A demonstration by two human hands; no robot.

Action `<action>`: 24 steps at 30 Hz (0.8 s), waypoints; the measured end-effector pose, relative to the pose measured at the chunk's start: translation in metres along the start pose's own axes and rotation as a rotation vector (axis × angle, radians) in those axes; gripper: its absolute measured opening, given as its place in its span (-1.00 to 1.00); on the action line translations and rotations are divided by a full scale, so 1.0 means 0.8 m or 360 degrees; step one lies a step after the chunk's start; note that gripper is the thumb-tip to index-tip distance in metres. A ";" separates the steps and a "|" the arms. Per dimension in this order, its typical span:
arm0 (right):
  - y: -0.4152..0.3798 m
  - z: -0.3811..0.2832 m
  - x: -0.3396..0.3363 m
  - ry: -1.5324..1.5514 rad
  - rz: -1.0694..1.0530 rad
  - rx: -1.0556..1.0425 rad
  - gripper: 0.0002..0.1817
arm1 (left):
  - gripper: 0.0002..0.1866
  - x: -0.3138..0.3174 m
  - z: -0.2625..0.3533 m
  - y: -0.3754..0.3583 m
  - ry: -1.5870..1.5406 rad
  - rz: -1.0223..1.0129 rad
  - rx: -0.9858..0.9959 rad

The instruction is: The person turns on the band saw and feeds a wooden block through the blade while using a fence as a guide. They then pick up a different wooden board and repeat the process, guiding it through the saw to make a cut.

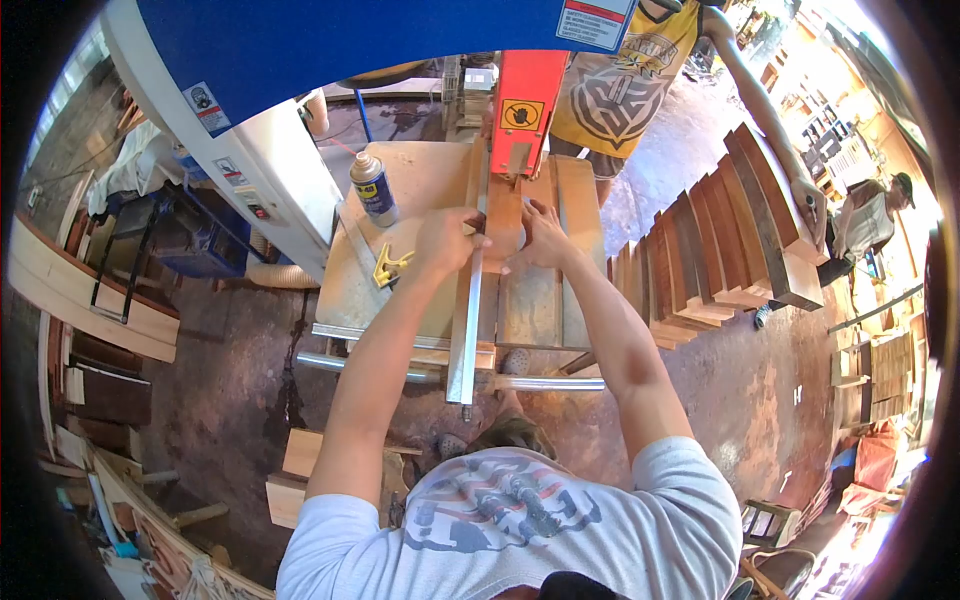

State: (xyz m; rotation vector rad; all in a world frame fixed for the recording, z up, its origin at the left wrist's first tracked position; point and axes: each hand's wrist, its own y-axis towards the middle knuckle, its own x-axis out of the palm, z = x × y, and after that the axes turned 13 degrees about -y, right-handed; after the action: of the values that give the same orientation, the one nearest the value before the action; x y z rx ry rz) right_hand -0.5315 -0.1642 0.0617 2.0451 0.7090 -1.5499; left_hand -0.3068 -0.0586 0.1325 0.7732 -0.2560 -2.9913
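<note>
A reddish-brown wooden board (503, 225) lies on the bandsaw table (415, 300), along the metal fence (463, 350). Its far end is under the red blade guard (521, 110). My left hand (452, 238) is at the board's left side, fingers bent over the fence with the thumb against the wood. On the other side, my right hand (541, 238) grips the board's right edge, thumb near its close end and fingers further forward. The blade itself is hard to make out beneath the guard. A spray can (373, 190) and a yellow clamp (390, 267) are left of my left hand.
The saw's blue housing (370, 55) and white column (285, 170) rise ahead and left. A person in a yellow jersey (630, 85) stands beyond the table, one hand by a row of curved wooden pieces (700, 245). Another person (868, 225) is far right. Wood blocks (290, 500) lie low left.
</note>
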 end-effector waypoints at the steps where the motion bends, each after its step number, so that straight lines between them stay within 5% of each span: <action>1: 0.001 -0.001 -0.003 -0.0008 -0.0007 0.0016 0.65 | -0.66 -0.001 -0.001 0.003 0.0017 -0.0010 -0.0005; 9: 0.012 0.008 -0.018 -0.0054 -0.0129 0.0004 0.53 | -0.68 0.001 -0.013 0.015 0.0125 0.0027 0.0117; 12: 0.027 0.013 -0.033 -0.0169 -0.0371 0.0005 0.63 | -0.70 -0.003 -0.005 0.022 0.0169 -0.0004 0.0034; 18: 0.035 0.019 -0.038 -0.0362 -0.0372 0.0015 0.14 | -0.71 -0.002 -0.011 0.032 0.0186 0.0007 0.0011; 24: 0.031 0.023 -0.033 -0.0380 -0.0239 0.0067 0.13 | -0.70 -0.002 -0.012 0.042 0.0257 0.0017 0.0008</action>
State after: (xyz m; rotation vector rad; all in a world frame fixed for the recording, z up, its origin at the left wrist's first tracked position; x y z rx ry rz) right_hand -0.5347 -0.1979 0.0845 1.8286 0.7567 -1.8702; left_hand -0.3011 -0.0928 0.1308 1.0038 -0.2603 -2.8979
